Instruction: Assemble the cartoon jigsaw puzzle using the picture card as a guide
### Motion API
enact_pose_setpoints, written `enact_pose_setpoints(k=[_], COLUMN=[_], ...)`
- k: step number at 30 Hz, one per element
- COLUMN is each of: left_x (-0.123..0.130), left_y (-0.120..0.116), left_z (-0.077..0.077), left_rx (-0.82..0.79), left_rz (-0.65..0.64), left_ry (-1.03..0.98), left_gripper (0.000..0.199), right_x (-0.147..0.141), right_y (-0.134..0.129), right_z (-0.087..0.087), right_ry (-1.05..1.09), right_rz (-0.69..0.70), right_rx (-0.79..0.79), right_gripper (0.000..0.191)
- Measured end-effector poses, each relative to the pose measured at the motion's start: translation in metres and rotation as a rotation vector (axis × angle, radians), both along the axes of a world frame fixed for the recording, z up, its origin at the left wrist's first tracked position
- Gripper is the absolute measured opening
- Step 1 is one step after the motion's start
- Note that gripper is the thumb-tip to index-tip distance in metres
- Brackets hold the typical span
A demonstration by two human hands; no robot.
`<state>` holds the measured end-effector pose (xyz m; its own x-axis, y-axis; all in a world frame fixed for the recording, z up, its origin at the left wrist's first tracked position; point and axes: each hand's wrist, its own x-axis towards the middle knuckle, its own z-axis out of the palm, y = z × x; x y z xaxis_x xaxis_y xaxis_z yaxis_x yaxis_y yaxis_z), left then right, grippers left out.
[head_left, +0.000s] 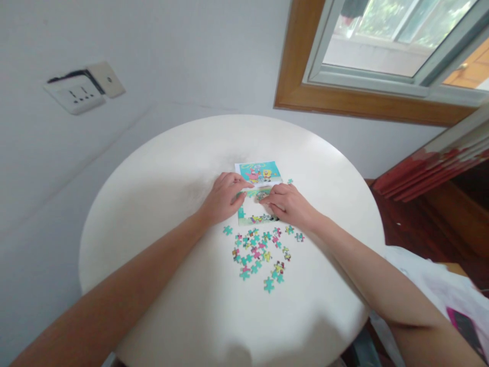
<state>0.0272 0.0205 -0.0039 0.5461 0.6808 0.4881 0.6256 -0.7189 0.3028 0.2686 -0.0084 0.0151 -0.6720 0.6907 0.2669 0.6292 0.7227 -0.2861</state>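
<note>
Right, we're working w/ both hands at the part-built puzzle (254, 220), which is lying btwn them, joined pcs edging a pale, unfilled middle. Our L hand (228, 196) is resting at its upper L corner, thumb and forefinger parted, nothing visibly pinched. Our R hand (288, 201) is reaching over the upper R side, fingers bunched and pointing down; can't tell if they're pinching a pc or just pressing, as the tips are hiding it.

The pic card (263, 171) is lying just beyond both hands, showing a pink and a yellow cartoon figure. Most loose pcs (254, 250) are lying nearer us than the hands, scattered on the white table (153, 204), w/ a stray pc (290, 181) sitting just beyond the R hand.

IMO we're wanting the L hand light but firm, so the border isn't slipping, and R fingertips pushing straight down, not sideways, once tab and slot are lining up. If smth's resisting, we're better off turning it than forcing it, and checking colours vs the pic card. Careful w/ the R palm too: it's sitting by the lower R border, and dragging it could be popping pcs loose.
</note>
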Motion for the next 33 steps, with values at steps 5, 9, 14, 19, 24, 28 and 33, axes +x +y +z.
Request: enact_pose_setpoints(k=[5, 9, 14, 19, 24, 28, 33], left_x=[0.001, 0.0, 0.0, 0.0, 0.0, 0.0, -0.001], left_y=[0.0, 0.0, 0.0, -0.001, 0.0, 0.001, 0.001], left_z=[0.0, -0.001, 0.0, 0.0, 0.0, -0.001, -0.001], left_rx=[-0.009, -0.015, -0.028, -0.024, -0.042, -0.048, -0.062], left_rz=[-0.005, -0.008, -0.01, -0.006, -0.013, -0.023, -0.023], left_ry=[0.009, 0.007, 0.005, 0.005, 0.005, 0.002, -0.028], left_gripper=[0.032, 0.034, 0.033, 0.031, 0.031, 0.03, 0.032], right_x=[0.001, 0.001, 0.004, 0.006, 0.005, 0.004, 0.004], right_y=[0.001, -0.005, -0.015, -0.018, -0.019, -0.022, -0.029], right_z=[0.002, 0.015, 0.035, 0.041, 0.041, 0.042, 0.045], right_ry=[0.044, 0.119, 0.19, 0.157, 0.076, 0.018, -0.076], right_rz=[0.097, 0.176, 0.244, 0.251, 0.29, 0.323, 0.339], right_rx=[-0.024, -0.113, -0.29, -0.36, -0.434, -0.444, -0.44], right_gripper=[0.03, 0.026, 0.025, 0.024, 0.023, 0.021, 0.019])
